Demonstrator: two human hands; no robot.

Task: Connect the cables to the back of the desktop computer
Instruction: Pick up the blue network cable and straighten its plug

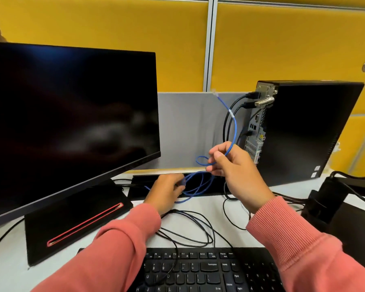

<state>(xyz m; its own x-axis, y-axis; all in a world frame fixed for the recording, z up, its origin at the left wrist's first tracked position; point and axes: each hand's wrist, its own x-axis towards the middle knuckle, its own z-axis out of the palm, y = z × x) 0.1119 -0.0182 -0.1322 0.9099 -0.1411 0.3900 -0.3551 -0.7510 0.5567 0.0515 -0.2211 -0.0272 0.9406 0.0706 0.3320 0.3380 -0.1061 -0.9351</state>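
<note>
Yellow partition panels back your white desk; left of the desktop computer, your left hand curls into the blue cable coils, while your nearer right hand pinches its upright run, clear plug above, level with the rear ports; only keyboard keycaps read, tower stickers too small

You see an evenly bright scene with soft shadows, faint glare on the dark monitor, slight motion blur on your left hand, and wide-angle bending toward the edges.
</note>
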